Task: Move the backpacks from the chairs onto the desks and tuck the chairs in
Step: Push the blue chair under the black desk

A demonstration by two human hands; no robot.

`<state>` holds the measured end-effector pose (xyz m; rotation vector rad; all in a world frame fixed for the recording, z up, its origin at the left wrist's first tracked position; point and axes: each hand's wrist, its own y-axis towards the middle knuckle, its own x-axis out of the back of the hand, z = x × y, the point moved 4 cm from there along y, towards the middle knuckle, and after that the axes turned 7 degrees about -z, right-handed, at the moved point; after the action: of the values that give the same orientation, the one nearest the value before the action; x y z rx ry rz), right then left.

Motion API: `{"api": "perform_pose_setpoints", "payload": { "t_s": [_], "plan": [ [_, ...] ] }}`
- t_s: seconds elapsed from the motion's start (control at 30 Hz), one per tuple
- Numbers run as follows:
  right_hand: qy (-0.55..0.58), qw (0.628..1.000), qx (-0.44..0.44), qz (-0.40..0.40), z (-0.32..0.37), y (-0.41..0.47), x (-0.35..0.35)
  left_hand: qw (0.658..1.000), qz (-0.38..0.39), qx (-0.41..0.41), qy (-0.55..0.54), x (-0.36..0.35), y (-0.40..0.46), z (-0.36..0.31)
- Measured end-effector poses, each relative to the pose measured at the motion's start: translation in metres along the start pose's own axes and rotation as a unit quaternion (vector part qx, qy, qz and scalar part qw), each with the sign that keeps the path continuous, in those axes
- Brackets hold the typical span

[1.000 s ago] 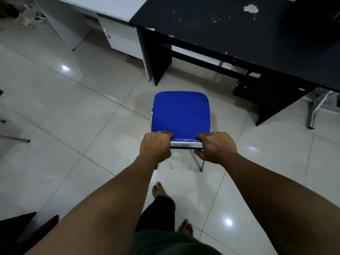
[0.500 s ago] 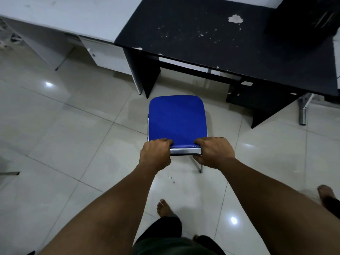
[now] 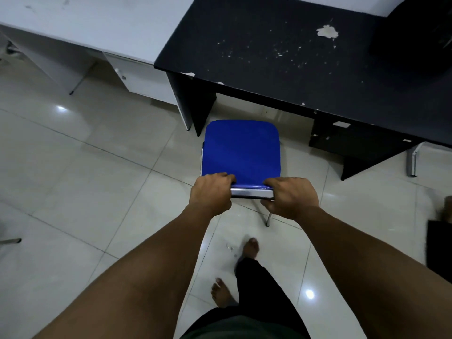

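A blue chair (image 3: 241, 151) with a chrome frame stands on the tiled floor just in front of the black desk (image 3: 281, 57). Its seat carries nothing. My left hand (image 3: 211, 194) grips the left end of the chair's back rail and my right hand (image 3: 291, 196) grips the right end. The chair's front edge sits close to the desk's opening, between the desk's left leg and its drawer block. A dark backpack (image 3: 413, 33) rests on the desk at the far right, partly cut off by the frame.
A white desk (image 3: 93, 23) with a drawer unit joins the black desk on the left. My bare feet (image 3: 250, 248) are on the floor behind the chair. Another person's foot (image 3: 447, 209) shows at the right edge. A chrome leg (image 3: 412, 162) stands at right.
The chair has slid forward toward the black desk with both hands on its back rail, and I have stepped after it. The desk now fills more of the view.
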<state>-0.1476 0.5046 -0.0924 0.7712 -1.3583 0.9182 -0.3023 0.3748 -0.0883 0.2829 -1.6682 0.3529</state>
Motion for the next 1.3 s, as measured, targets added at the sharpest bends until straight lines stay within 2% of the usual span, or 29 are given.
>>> {"api": "perform_pose_setpoints", "payload": {
  "t_s": [0.47,0.67,0.9,1.3],
  "plan": [
    [-0.006,1.0,-0.014,-0.015,-0.046,0.123,0.015,1.0,0.013,-0.008,-0.021,0.013,0.132,0.045],
    [0.007,0.998,-0.045,-0.034,-0.049,0.158,0.019,0.999,0.017,-0.041,-0.019,0.017,0.178,0.069],
    [0.028,0.995,-0.1,-0.004,-0.045,0.19,0.021,0.995,0.039,-0.089,-0.026,0.022,0.213,0.092],
    [0.022,0.989,-0.145,-0.007,-0.047,0.242,0.025,0.988,0.053,-0.142,-0.037,0.024,0.277,0.125]
  ]
}}
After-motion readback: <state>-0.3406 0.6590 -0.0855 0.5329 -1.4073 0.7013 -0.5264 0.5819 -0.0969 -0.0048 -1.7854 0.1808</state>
